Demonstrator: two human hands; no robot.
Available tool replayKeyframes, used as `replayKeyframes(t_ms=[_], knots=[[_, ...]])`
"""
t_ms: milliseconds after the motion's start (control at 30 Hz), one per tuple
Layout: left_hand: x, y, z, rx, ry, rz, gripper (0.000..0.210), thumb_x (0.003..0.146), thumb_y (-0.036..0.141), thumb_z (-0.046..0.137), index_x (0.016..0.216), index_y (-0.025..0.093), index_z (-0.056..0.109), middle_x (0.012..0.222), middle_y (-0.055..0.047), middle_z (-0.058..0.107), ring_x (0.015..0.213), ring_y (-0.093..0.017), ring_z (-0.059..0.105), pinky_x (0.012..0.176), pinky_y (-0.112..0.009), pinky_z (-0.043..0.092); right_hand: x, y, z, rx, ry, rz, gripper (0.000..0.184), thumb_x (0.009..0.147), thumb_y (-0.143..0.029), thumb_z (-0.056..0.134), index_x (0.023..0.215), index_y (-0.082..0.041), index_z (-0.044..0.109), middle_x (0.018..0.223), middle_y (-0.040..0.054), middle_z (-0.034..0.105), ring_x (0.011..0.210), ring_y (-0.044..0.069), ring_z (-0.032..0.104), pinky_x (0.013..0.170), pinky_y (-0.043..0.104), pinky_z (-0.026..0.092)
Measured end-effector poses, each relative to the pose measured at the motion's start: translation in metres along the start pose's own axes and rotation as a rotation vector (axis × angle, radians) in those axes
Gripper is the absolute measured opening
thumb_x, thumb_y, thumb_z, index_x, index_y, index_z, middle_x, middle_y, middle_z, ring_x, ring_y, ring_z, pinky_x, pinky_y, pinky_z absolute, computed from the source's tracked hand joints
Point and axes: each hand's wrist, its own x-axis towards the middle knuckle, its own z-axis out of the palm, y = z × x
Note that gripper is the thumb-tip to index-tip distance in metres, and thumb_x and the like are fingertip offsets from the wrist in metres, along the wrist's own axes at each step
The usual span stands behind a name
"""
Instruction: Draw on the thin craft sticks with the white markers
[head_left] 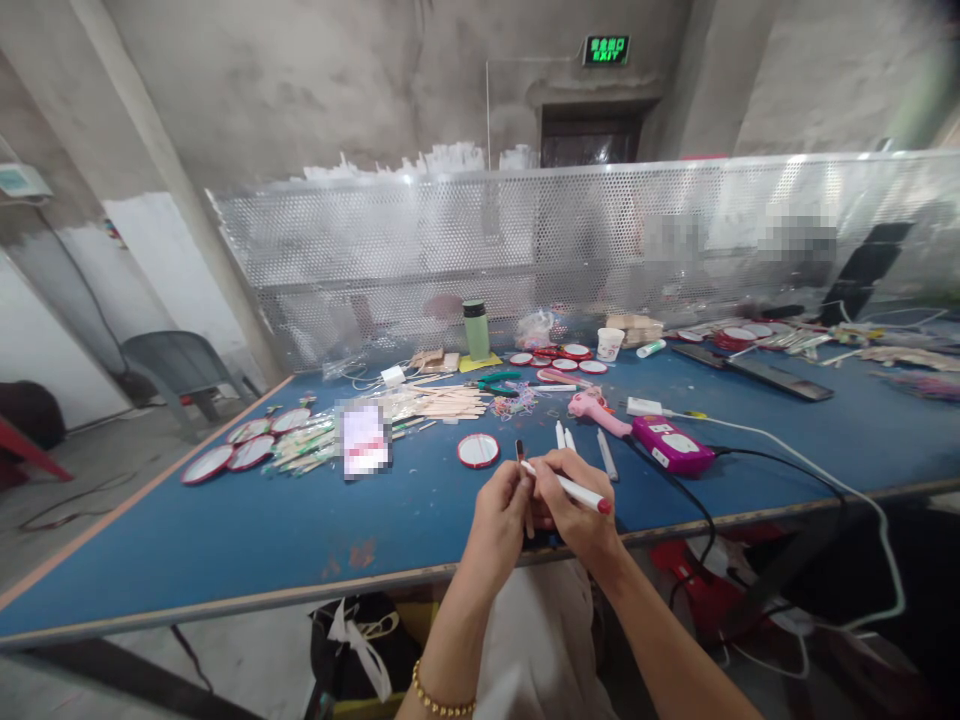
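Observation:
Near the front edge of the table, my left hand [499, 512] is closed around a narrow wooden stick [520, 452] with a dark top end, held upright. My right hand [579, 508] grips a white marker pen [577, 488] with a red back end, its tip pointing left at the stick. Whether the tip touches the stick is too small to tell. Just beyond my hands lies a round white disc [478, 451] with a red rim. More white marker pens [607, 457] lie to the right of the disc, behind my right hand.
A pink glue gun [600, 412] and a purple box [671, 446] with cables lie at right. Flat wooden sticks [450, 402] and a green bottle [475, 330] are farther back. Red-rimmed discs [208, 464] lie at left. A perforated metal screen [420, 250] borders the blue table [262, 540].

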Motion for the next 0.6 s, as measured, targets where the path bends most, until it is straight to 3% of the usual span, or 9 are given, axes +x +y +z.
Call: replayKeyframes(t_ms=[600], knots=[[0.001, -0.0039, -0.0012, 0.023, 0.005, 0.029, 0.038, 0.077, 0.052, 0.06, 0.067, 0.019, 0.044, 0.054, 0.007, 0.041, 0.044, -0.007, 0.038, 0.041, -0.018, 0.034, 0.0, -0.0012, 0.0002, 0.001, 0.012, 0.033, 0.021, 0.088, -0.023, 0.052, 0.069, -0.02, 0.062, 0.057, -0.003, 0.063, 0.049, 0.009, 0.058, 0.05, 0.018, 0.046]])
